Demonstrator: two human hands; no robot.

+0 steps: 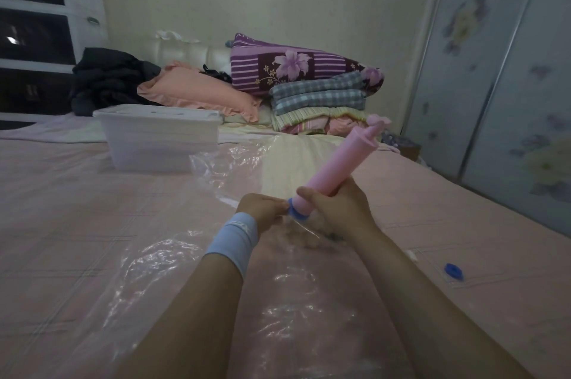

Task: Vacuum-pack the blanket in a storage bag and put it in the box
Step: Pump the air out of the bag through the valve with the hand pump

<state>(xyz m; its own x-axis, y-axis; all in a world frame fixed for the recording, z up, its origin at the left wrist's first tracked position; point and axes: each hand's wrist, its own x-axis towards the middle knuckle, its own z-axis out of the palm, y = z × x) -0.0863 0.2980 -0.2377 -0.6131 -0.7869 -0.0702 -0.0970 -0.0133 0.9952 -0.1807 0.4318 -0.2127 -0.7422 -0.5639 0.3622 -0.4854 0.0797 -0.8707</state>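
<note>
Pressing the pink pump [333,168] straight onto the blue valve [296,214] should seal best; right hand [340,211] grips the pump, left hand [262,210] pinches the valve.

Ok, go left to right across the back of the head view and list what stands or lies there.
White drawer unit → dark clothes pile → pink pillow → purple floral quilt → flowered wardrobe doors. The white box is left out because it overlaps the clothes and the pillow.

Bare bed [61,224] is left open left of the left hand [265,211]. Ahead of it, passage is blocked by the white box [157,137]; ahead of the right hand [338,211], by stacked bedding [318,100].
</note>
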